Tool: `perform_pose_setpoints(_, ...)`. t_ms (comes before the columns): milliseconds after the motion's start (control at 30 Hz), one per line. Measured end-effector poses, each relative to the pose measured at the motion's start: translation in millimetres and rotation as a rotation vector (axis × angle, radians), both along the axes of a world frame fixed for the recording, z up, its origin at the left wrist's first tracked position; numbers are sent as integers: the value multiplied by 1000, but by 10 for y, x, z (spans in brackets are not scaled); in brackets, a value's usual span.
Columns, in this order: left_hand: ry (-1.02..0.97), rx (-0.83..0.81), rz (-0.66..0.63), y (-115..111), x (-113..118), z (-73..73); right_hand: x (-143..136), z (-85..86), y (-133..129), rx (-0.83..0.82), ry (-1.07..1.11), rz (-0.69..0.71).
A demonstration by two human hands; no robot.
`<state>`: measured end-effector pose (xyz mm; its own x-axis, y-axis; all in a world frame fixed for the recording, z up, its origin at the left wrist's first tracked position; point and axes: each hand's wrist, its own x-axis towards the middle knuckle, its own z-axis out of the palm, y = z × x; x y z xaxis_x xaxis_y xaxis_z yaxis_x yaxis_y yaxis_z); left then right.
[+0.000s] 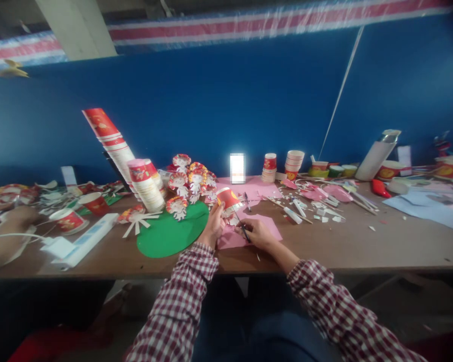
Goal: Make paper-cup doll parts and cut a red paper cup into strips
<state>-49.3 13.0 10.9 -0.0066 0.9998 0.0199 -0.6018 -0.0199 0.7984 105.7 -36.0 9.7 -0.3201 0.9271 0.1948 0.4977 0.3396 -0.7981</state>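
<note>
My left hand (213,224) is closed around a red and white paper cup (228,198), which it holds tilted above the table. My right hand (257,233) grips a pair of scissors (243,230) with dark handles, the blades pointing up toward the cup's lower edge. Whether the blades touch the cup I cannot tell. Beneath both hands lies a sheet of pink paper (270,227). To the left, a green paper oval (162,240) rests on the table, with several cut-out paper figures (179,206) at its far edge.
Tall stacks of paper cups (145,183) lean at the back left. A power strip (88,241) lies left of the green oval, near another person's arm (11,231). Paper scraps (326,211), a glue tube (292,215) and sticks cover the right side. A blue partition (211,100) stands behind.
</note>
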Motion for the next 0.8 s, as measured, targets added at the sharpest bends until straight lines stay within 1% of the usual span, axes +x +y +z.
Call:
perform_pose_setpoints(167,33,13,-2,-1,-9,-13,0,2,5,8,-21,-12)
perform_pose_setpoints(400,58,31,-17,-15,-8,6,-7,7,3,16,-25,-12)
perform_pose_setpoints(633,46,37,-19,26,-17,-56,-5,25,-13,18,1,1)
perform_pose_setpoints(800,52,31,-26,30,-25,-59,-4,9,-16,33,25,3)
